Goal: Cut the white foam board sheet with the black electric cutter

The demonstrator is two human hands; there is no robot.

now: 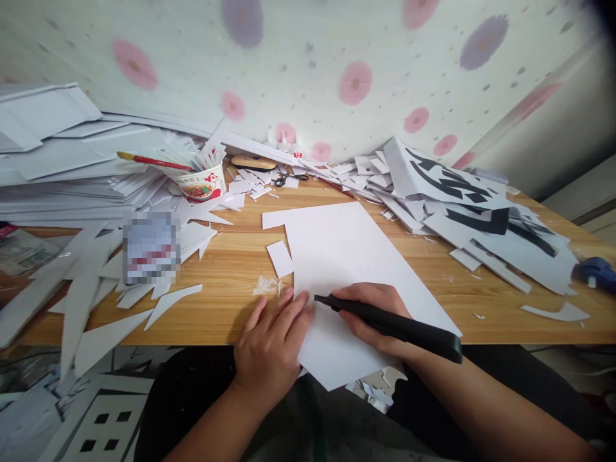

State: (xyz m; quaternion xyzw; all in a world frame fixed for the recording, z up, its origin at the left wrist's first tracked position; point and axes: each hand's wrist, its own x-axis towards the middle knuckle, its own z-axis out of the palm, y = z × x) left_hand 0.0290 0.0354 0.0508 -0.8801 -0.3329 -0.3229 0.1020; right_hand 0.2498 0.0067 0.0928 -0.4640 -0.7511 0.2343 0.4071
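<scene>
A large white board sheet (346,256) lies on the wooden table, its near corner hanging past the front edge. My left hand (272,343) rests flat with fingers outstretched, the fingertips on the sheet's left border. In my right hand (375,314) is a black utility knife (409,328), gripped like a pen with its handle slanting back to the right. The knife's tip is at the sheet, close beside my left fingertips; the blade itself is too small to make out. Just beyond my left hand, a small white rectangular piece (280,258) lies against the sheet's left side.
White offcuts (91,289) and stacked boards (62,186) crowd the left. A paper cup (205,183) holds strips and a red brush (154,161). Scissors (291,179) lie at the back. Sheets with black lettering (447,183) and a blue object (597,273) are on the right.
</scene>
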